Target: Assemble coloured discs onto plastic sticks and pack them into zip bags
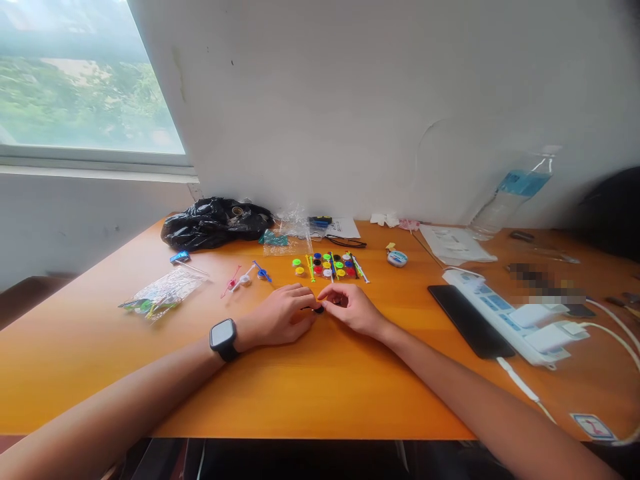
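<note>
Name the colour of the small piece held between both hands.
The small piece is black, clearest in the head view.

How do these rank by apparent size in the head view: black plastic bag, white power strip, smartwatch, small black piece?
1. black plastic bag and white power strip: alike, strip nearer, unranked.
2. smartwatch.
3. small black piece.

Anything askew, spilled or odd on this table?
Only the clear plastic bottle: it leans tilted against the wall at far right, not upright. The coloured round pieces sit in a tidy cluster; the left hand and right hand pinch a small black piece on the table. Nothing looks spilled.
</note>
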A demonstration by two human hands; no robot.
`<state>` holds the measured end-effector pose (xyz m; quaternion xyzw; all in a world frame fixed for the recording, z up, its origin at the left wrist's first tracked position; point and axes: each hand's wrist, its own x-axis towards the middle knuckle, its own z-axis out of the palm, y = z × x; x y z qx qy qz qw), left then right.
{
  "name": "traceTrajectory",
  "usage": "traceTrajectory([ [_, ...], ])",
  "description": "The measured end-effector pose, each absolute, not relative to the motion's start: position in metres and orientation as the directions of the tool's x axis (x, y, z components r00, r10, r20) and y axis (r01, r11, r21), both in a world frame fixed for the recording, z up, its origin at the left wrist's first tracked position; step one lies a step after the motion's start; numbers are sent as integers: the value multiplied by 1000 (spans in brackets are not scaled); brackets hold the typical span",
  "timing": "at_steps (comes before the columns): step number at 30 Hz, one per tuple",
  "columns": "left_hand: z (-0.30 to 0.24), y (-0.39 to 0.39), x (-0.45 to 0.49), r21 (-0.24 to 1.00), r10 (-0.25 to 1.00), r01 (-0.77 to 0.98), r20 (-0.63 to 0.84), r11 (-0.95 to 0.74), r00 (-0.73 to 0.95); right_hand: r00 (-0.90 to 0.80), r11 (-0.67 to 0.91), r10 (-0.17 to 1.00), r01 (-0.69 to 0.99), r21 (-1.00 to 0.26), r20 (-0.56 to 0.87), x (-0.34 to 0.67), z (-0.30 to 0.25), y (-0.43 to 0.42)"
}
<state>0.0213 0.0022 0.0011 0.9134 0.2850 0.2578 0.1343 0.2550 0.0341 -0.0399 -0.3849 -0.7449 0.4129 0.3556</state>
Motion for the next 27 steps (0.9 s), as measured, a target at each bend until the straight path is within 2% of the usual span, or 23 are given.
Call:
traceTrajectory([
  [6,-1,3,23,347,593,485,379,-803,710,-489,350,853,273,-896,184,255,-42,35],
  [10,-3,4,20,399,606,466,386,-790,696,-454,414,859,340,-844,238,256,-32,31],
  [14,2,3,14,492,700,499,461,-713,546,-376,491,859,414,-767,347,257,-17,26],
  [18,12,-4,10,535,782,578,500,-616,371,-265,353,926,360,-864,268,260,-8,25],
  [21,15,-6,7,557,817,613,494,-560,297,-183,339,938,299,-892,295,261,-4,25],
  [24,22,-2,3,588,788,542,550,-600,275,-154,359,933,298,-885,327,262,-4,24],
  [27,48,-6,-5,673,759,351,599,-651,257,-149,357,933,291,-888,327,262,-6,23],
])
